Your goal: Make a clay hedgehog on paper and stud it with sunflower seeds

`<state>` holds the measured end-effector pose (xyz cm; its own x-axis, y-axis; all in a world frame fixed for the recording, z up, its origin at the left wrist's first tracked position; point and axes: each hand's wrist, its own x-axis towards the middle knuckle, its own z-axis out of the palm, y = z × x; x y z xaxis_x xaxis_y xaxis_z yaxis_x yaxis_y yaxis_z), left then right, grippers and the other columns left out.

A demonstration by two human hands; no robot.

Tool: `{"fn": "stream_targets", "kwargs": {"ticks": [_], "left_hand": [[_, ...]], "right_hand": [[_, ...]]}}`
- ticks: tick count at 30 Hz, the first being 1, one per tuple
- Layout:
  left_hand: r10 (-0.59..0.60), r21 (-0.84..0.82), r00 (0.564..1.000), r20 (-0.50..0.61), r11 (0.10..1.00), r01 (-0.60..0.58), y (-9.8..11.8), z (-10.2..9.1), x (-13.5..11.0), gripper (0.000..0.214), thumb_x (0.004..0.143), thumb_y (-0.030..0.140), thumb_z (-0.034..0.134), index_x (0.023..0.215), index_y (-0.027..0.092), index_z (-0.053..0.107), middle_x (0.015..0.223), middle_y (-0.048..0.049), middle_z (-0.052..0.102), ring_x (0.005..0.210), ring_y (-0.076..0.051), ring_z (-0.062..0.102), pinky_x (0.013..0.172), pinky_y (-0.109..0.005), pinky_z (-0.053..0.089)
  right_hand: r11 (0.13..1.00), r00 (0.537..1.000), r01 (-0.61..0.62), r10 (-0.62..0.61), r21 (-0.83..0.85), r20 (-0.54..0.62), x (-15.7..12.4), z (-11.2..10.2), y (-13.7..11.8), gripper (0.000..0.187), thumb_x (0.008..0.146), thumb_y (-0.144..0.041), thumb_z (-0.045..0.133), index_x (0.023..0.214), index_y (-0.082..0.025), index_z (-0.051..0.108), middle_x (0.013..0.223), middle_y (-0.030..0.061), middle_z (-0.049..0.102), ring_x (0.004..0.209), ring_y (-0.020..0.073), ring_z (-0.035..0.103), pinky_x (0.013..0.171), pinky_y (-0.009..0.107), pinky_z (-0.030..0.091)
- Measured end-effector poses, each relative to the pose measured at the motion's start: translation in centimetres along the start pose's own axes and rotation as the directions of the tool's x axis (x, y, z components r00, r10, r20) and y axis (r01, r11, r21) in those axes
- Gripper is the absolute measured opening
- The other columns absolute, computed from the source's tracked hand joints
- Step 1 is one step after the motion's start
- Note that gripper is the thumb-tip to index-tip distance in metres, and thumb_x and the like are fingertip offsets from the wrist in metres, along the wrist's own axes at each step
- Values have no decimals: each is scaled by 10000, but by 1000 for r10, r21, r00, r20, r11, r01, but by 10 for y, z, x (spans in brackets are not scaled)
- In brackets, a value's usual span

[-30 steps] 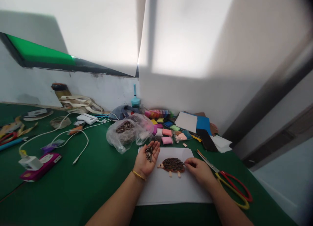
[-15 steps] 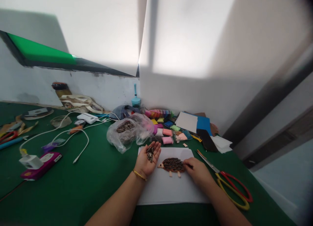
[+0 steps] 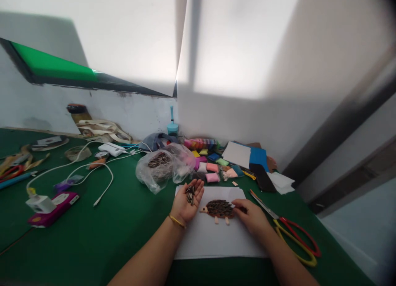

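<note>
My left hand lies palm up, holding a small heap of striped sunflower seeds. To its right is a flat hedgehog figure on white paper. Dark, seed-like pieces cover its back; its face and two stubby feet are pale. At the figure's right end, my right hand has thumb and index finger pinched together against the edge. A light speck shows at those fingertips, too small to name.
A clear plastic bag of seeds stands behind the left hand, next to several coloured clay packets. Large scissors with red and yellow handles lie right of the paper. White cables and a magenta power strip occupy the left side.
My right hand's fingers have shifted slightly at the hedgehog's right edge, exposing a dark patch beneath the hand. My left hand keeps its pose with the seeds.
</note>
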<state>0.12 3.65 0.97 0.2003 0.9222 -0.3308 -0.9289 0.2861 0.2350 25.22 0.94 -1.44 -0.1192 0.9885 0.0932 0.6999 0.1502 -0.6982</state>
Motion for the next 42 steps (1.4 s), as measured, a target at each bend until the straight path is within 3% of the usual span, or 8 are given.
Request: {"fn": "stream_targets", "kwargs": {"ticks": [4, 16, 23, 27, 32, 36, 39, 42], "left_hand": [[-2, -1, 1000, -13, 1000, 2, 0, 2, -1, 241, 885, 226, 400, 936, 95, 595, 1061, -181, 628, 1086, -263, 569, 845, -398, 524], [0, -1, 1000, -9, 1000, 0, 0, 1, -1, 241, 882, 223, 408, 934, 87, 600, 1060, -179, 624, 1103, -274, 555, 857, -397, 517], [-5, 1, 1000, -2, 1000, 5, 0, 0, -1, 244, 883, 231, 409, 935, 87, 599, 1072, -181, 619, 1108, -276, 551, 862, -398, 515], [-5, -2, 1000, -10, 1000, 5, 0, 0, -1, 242, 879, 233, 420, 936, 81, 599, 1065, -182, 622, 1107, -279, 551, 856, -392, 518], [-9, 0, 1000, -4, 1000, 9, 0, -1, 0, 245, 879, 235, 425, 946, 75, 598, 1070, -185, 620, 1122, -287, 538, 862, -395, 514], [-26, 1, 1000, 8, 1000, 26, -1, -2, 0, 244, 882, 239, 423, 963, 86, 595, 1087, -176, 617, 1134, -283, 529, 868, -398, 510], [-55, -3, 997, 47, 998, 55, -2, -1, -2, 255, 883, 257, 428, 988, 91, 590, 1124, -172, 604, 1147, -275, 519, 884, -396, 499], [-115, 6, 988, 103, 993, 115, -5, 2, -7, 264, 883, 281, 436, 1017, 108, 585, 1171, -159, 585, 1155, -266, 512, 893, -398, 488]], "right_hand": [[996, 997, 78, -77, -41, 24, 1, -1, -4, 251, 777, -289, 488, 909, -211, 686, 938, 60, 668, 908, 212, 596, 841, 338, 443], [981, 990, 137, -133, -140, 39, -3, -3, -13, 284, 806, -247, 446, 945, -226, 693, 956, 55, 657, 916, 192, 592, 852, 311, 444], [980, 992, 122, -116, -156, 46, -1, 0, -11, 305, 809, -257, 429, 963, -216, 690, 969, 61, 651, 916, 190, 594, 851, 303, 438], [993, 1000, -12, 10, -114, -18, -2, 3, -10, 298, 767, -267, 466, 1028, -220, 602, 894, 32, 659, 821, 184, 610, 751, 291, 455], [994, 997, -68, 65, -89, -44, -6, 5, -13, 126, 746, -288, 489, 859, -239, 520, 773, -12, 640, 680, 159, 595, 617, 253, 422], [996, 998, -59, 56, -70, -34, -5, 3, -10, 131, 750, -282, 493, 873, -236, 500, 789, -8, 627, 682, 159, 587, 616, 257, 423], [994, 996, 10, -19, -104, -85, -4, -1, -13, 210, 769, -311, 506, 952, -210, 526, 827, 25, 609, 699, 172, 570, 608, 272, 425], [976, 978, 170, -184, -137, -102, -5, -3, -33, 209, 823, -310, 478, 972, -203, 578, 865, 48, 594, 777, 183, 559, 663, 285, 430]]}}
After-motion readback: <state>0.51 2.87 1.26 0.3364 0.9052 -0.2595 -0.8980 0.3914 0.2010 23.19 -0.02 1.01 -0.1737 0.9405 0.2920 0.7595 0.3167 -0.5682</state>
